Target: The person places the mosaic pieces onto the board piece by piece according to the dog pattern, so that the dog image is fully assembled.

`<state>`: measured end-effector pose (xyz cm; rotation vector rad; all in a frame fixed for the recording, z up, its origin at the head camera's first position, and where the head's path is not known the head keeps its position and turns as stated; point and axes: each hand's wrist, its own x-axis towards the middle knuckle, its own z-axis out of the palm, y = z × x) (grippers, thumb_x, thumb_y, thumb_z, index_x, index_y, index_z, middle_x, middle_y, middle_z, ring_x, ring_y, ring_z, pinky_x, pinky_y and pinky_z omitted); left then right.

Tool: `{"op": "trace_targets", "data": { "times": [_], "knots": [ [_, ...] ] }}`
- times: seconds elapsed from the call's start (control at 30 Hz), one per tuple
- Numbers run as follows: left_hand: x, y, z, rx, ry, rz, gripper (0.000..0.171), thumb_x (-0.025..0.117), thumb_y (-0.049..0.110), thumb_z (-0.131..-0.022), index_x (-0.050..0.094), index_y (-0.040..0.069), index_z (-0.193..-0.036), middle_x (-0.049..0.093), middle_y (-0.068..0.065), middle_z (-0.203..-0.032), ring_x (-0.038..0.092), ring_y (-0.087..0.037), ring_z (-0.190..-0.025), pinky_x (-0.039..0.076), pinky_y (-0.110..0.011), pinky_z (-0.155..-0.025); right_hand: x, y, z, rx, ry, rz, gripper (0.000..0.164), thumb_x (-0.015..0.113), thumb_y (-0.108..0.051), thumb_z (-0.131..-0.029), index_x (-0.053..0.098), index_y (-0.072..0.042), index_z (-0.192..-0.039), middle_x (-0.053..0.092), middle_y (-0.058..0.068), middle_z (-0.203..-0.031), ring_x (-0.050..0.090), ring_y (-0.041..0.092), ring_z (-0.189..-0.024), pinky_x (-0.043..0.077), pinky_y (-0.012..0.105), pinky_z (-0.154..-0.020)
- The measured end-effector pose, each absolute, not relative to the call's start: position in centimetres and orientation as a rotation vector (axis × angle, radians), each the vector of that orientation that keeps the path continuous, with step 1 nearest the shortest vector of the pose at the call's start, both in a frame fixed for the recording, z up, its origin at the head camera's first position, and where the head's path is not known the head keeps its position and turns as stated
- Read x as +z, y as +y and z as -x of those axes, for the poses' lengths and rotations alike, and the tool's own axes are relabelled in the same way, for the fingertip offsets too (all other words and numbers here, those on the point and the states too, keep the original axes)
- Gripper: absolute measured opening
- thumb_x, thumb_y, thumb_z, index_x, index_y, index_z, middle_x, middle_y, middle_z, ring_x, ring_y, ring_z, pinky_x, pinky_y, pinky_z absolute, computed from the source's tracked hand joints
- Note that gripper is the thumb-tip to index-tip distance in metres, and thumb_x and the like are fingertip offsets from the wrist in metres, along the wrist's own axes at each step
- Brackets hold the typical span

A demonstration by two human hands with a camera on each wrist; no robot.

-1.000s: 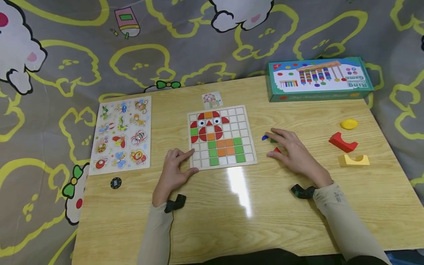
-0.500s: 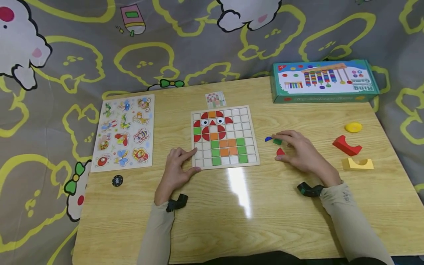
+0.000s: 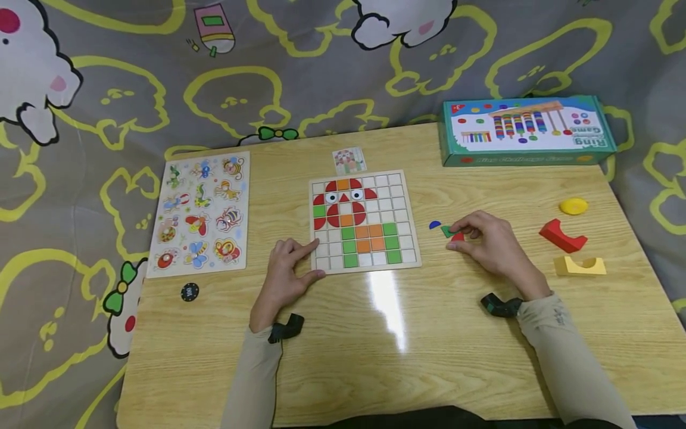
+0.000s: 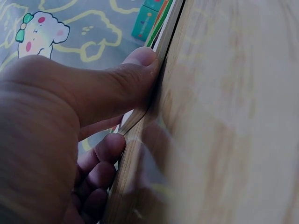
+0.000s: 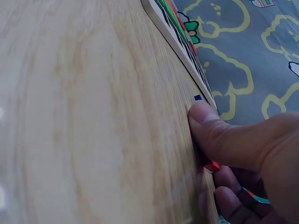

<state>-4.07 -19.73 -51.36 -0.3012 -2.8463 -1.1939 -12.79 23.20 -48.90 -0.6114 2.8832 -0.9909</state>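
Observation:
The white grid board (image 3: 404,243) lies mid-table, bearing red, orange and green tiles and two eye pieces in a picture pattern. At its left edge rests my left hand (image 3: 284,275), index finger and thumb touching the edge near the lower left corner. To the right of the board, my right hand (image 3: 490,244) pinches a small red piece (image 3: 458,237) between thumb and index finger, low over the table. A green tile (image 3: 446,231) lies against the red piece in the head view, and a blue half-round piece (image 3: 435,225) sits just left of it.
Behind the board is a small picture card (image 3: 348,161). An insect puzzle board (image 3: 243,238) lies left, above a black round chip (image 3: 190,292). Far right are a yellow disc (image 3: 573,206), a red arch block (image 3: 563,236) and a yellow one (image 3: 580,266). A green game box (image 3: 527,159) stands behind.
My right thumb and index finger have drawn together around the red piece, which has shifted up beside the green tile. The left hand stays at the board's edge.

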Motion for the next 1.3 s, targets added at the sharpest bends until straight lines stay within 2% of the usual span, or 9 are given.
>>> {"op": "trace_targets", "data": {
  "times": [0.2, 0.4, 0.53, 0.7, 0.9, 1.0, 1.2, 1.3],
  "knots": [
    [-51.4, -19.7, 4.0, -1.196, -2.861, 0.28, 0.065, 0.086, 0.033, -0.075, 0.063, 0.02, -0.135, 0.051, -0.001, -0.095, 0.034, -0.018, -0.086, 0.025, -0.033, -0.077, -48.8, 23.2, 12.9, -1.071, 2.831, 0.573, 0.036, 0.087, -0.018, -0.075, 0.071, -0.01, -0.106, 0.07, 0.004, -0.093, 0.065, 0.018, -0.082, 0.045, 0.013, -0.071],
    [-51.3, -19.5, 4.0, -1.185, -2.856, 0.282, 0.064, 0.087, 0.032, -0.075, 0.064, 0.019, -0.134, 0.051, -0.003, -0.093, 0.034, -0.019, -0.085, 0.025, -0.034, -0.077, -48.6, 24.1, 12.8, -1.098, 2.801, 0.563, 0.043, 0.087, -0.016, -0.076, 0.07, -0.013, -0.116, 0.07, 0.001, -0.108, 0.066, 0.016, -0.09, 0.048, 0.013, -0.077],
    [-51.2, -19.6, 3.9, -1.171, -2.852, 0.277, 0.064, 0.087, 0.032, -0.075, 0.064, 0.018, -0.133, 0.05, -0.003, -0.091, 0.033, -0.019, -0.085, 0.025, -0.033, -0.077, -48.5, 23.9, 12.7, -1.043, 2.819, 0.558, 0.043, 0.085, -0.021, -0.078, 0.071, -0.015, -0.118, 0.067, 0.001, -0.105, 0.06, 0.016, -0.088, 0.045, 0.017, -0.075],
    [-51.2, -19.6, 3.9, -1.167, -2.845, 0.284, 0.065, 0.087, 0.031, -0.074, 0.065, 0.017, -0.133, 0.05, -0.003, -0.092, 0.033, -0.018, -0.085, 0.025, -0.034, -0.077, -48.6, 22.6, 12.7, -0.978, 2.839, 0.566, 0.033, 0.081, -0.029, -0.083, 0.073, -0.014, -0.111, 0.064, 0.003, -0.099, 0.056, 0.016, -0.084, 0.043, 0.028, -0.073],
    [-51.2, -19.5, 4.0, -1.188, -2.854, 0.286, 0.065, 0.087, 0.032, -0.075, 0.064, 0.018, -0.134, 0.051, -0.003, -0.093, 0.033, -0.019, -0.085, 0.025, -0.034, -0.077, -48.5, 21.7, 12.8, -0.959, 2.826, 0.599, 0.023, 0.079, -0.024, -0.085, 0.071, -0.011, -0.103, 0.064, 0.004, -0.097, 0.059, 0.016, -0.083, 0.046, 0.033, -0.072],
    [-51.2, -19.5, 4.0, -1.187, -2.863, 0.277, 0.065, 0.087, 0.033, -0.075, 0.063, 0.019, -0.134, 0.05, -0.002, -0.093, 0.033, -0.019, -0.086, 0.025, -0.033, -0.078, -48.5, 21.6, 12.9, -0.953, 2.827, 0.635, 0.024, 0.079, -0.022, -0.085, 0.069, -0.009, -0.102, 0.064, 0.005, -0.095, 0.059, 0.017, -0.081, 0.047, 0.031, -0.069],
    [-51.2, -19.6, 4.0, -1.189, -2.862, 0.272, 0.065, 0.086, 0.033, -0.075, 0.063, 0.019, -0.135, 0.049, -0.001, -0.092, 0.033, -0.019, -0.086, 0.024, -0.034, -0.078, -48.5, 21.9, 13.1, -0.967, 2.82, 0.601, 0.028, 0.083, -0.021, -0.081, 0.066, -0.009, -0.099, 0.063, 0.003, -0.086, 0.056, 0.014, -0.074, 0.044, 0.019, -0.064],
    [-51.2, -19.6, 4.0, -1.189, -2.861, 0.274, 0.065, 0.086, 0.032, -0.076, 0.063, 0.019, -0.135, 0.049, -0.002, -0.093, 0.033, -0.019, -0.086, 0.024, -0.034, -0.078, -48.3, 22.2, 13.1, -0.917, 2.841, 0.593, 0.02, 0.082, -0.021, -0.082, 0.068, -0.012, -0.094, 0.061, 0.001, -0.082, 0.054, 0.013, -0.071, 0.043, 0.02, -0.062]
  ]
}}
